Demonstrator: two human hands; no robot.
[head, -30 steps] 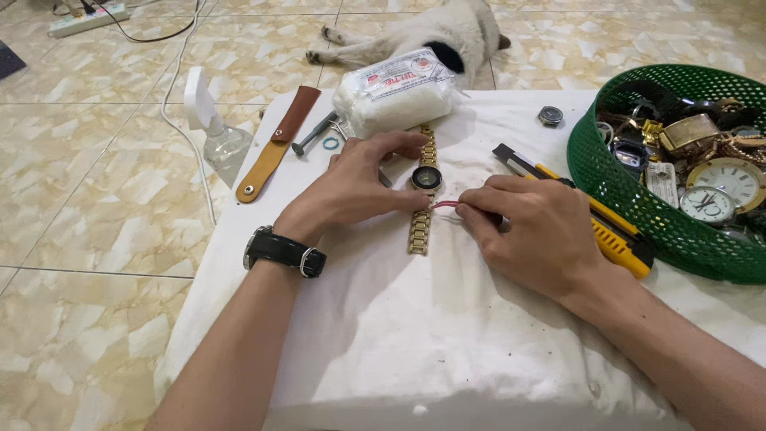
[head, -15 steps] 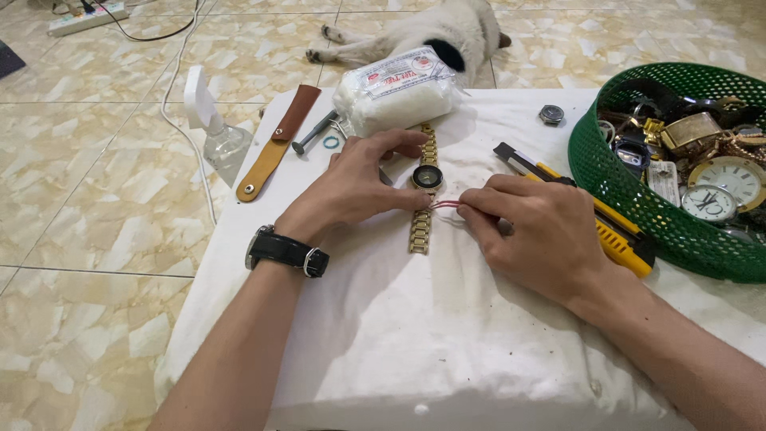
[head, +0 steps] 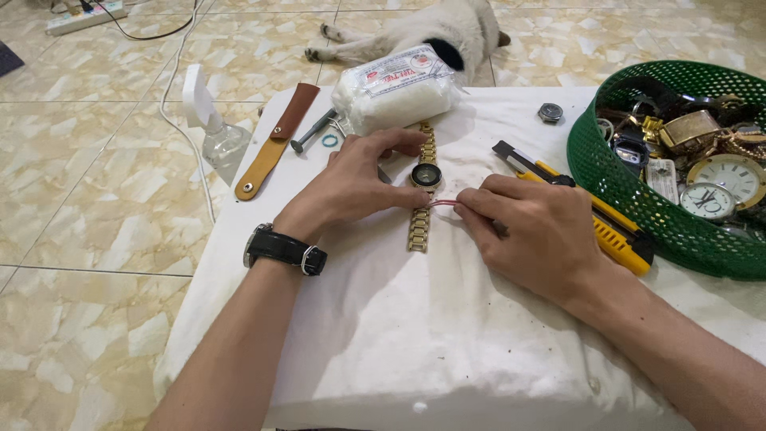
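Note:
A gold wristwatch (head: 425,177) with a dark dial lies flat on a white cloth (head: 447,335). My left hand (head: 351,183), with a black watch on its wrist, presses fingertips against the gold watch's case and band from the left. My right hand (head: 531,231) pinches a thin red tool (head: 444,203), whose tip touches the band just below the case.
A green mesh basket (head: 614,191) of several watches stands at the right. A yellow utility knife (head: 606,227) lies beside my right hand. Behind are a white packet (head: 395,88), a brown leather strap (head: 275,140), a spray bottle (head: 211,128), and a white animal (head: 431,28) lying on the tiled floor.

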